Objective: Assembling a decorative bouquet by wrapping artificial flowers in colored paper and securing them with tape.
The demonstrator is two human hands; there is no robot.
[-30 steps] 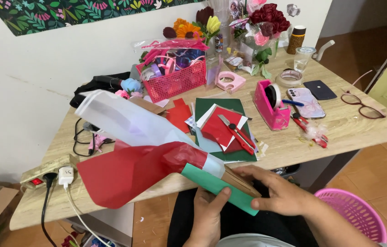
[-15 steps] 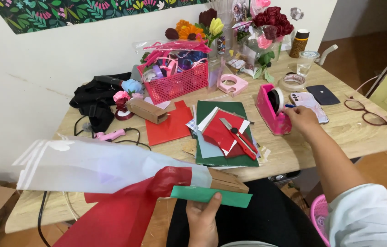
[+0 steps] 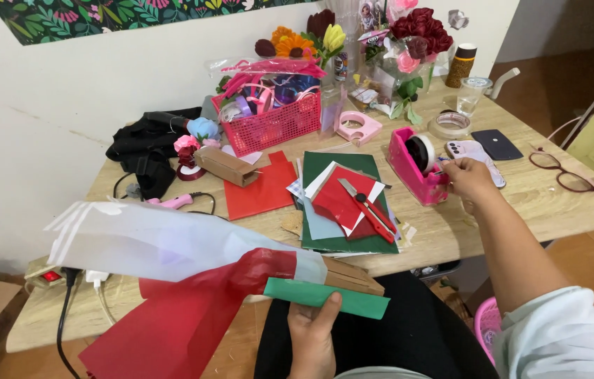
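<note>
Two hands are at work: the left hand (image 3: 311, 337) and the right hand (image 3: 467, 180). On the table (image 3: 522, 203) I count one pink tape dispenser (image 3: 416, 172), one pink basket (image 3: 272, 126), two phones (image 3: 483, 149) (one pale, one dark), one pair of glasses (image 3: 564, 172), one cutter knife (image 3: 367, 207), one clear cup (image 3: 470, 95), one cardboard box (image 3: 227, 166).

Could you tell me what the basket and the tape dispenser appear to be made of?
Basket: apparently moulded pink plastic, judging by its open lattice walls. Tape dispenser: glossy pink plastic by the look of it, smooth and rigid; the right hand touches its front end.
</note>
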